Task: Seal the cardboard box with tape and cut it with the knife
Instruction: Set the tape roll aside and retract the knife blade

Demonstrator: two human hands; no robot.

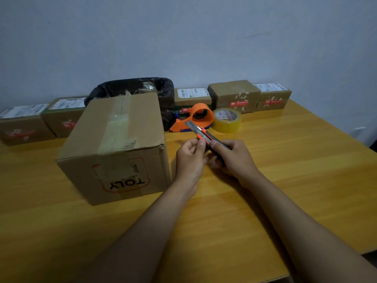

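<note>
I am gripping the black-and-orange utility knife [206, 136] in my right hand [234, 158], blade out; my left hand [190, 158] is pinching near it and risking a cut beside the taped brown cardboard box [116, 148]

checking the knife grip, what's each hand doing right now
Left hand: closed, pinching the knife near its orange slider.
Right hand: closed around the knife's black handle.

Knife [204, 135] in both hands beside box [114, 148]
</note>
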